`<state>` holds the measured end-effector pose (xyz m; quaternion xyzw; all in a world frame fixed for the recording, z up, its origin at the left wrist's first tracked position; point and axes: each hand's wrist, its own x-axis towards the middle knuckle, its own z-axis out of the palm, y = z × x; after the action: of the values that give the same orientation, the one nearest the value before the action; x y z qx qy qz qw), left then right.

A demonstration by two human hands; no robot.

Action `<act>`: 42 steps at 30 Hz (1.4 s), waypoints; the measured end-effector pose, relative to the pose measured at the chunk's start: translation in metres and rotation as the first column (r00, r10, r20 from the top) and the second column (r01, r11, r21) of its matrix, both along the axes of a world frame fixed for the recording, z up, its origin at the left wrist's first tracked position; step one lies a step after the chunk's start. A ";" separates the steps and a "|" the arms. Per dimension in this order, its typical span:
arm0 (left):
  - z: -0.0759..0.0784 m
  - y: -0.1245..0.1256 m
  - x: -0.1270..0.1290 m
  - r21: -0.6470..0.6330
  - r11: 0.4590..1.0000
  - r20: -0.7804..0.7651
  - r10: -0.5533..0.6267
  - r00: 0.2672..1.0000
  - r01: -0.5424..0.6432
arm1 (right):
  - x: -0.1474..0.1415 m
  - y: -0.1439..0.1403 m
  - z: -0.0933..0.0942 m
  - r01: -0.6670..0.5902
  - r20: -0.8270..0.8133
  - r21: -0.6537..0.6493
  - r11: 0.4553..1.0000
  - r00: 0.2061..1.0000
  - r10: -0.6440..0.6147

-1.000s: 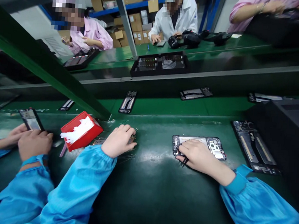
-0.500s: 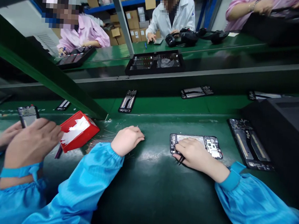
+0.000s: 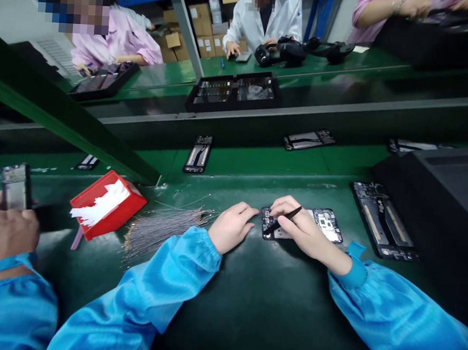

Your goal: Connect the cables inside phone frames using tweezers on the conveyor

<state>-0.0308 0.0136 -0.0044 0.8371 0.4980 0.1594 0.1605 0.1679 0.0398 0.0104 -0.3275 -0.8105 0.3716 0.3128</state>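
Note:
An opened phone body point(image 3: 326, 223) lies flat on the green bench in front of me. My right hand point(image 3: 300, 226) rests on its left half and grips black tweezers point(image 3: 284, 219), whose tips point at the phone's left end. My left hand point(image 3: 233, 226) lies just left of the phone, fingers curled loosely, fingertips near its left edge; whether it pinches anything is hidden. A loose pile of thin silvery wires point(image 3: 159, 228) spreads on the bench beside my left sleeve.
A red box point(image 3: 105, 204) with white scraps sits left of the wires. A co-worker's hands point(image 3: 4, 229) at far left hold a phone body. Another opened phone point(image 3: 382, 221) lies at right beside a black tray stack point(image 3: 446, 209). More phones lie on the belt point(image 3: 258, 160) beyond.
My left hand slid right from the wire pile to the phone's left edge. My right hand lifted the tweezers from under the palm and aimed them at the phone's left end.

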 end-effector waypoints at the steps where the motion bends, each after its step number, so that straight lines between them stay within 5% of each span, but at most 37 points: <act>1: 0.000 -0.001 -0.002 -0.010 1.000 0.019 0.010 1.000 -0.010 | 0.000 0.000 -0.001 -0.005 -0.015 -0.029 1.000 1.000 0.004; 10: 0.002 -0.008 0.002 0.002 0.999 0.040 0.038 0.998 -0.038 | 0.005 -0.006 -0.016 0.031 -0.004 -0.128 0.991 0.999 -0.031; 18: -0.005 -0.011 0.016 0.128 0.992 -0.140 0.016 0.990 0.002 | 0.005 -0.007 -0.019 0.140 -0.071 -0.216 0.966 0.985 -0.158; 27: -0.001 -0.012 0.016 0.318 0.944 -0.232 -0.011 0.973 0.086 | 0.003 -0.007 -0.016 0.146 -0.047 -0.214 0.966 0.986 -0.160; 42: 0.001 -0.014 0.016 0.342 0.935 -0.244 -0.008 0.970 0.094 | 0.003 -0.007 -0.016 0.135 -0.054 -0.193 0.972 0.988 -0.148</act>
<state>-0.0145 -0.0009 -0.0036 0.8780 0.4552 0.1397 -0.0482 0.1708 0.0333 -0.0056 -0.4000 -0.7350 0.4345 0.3333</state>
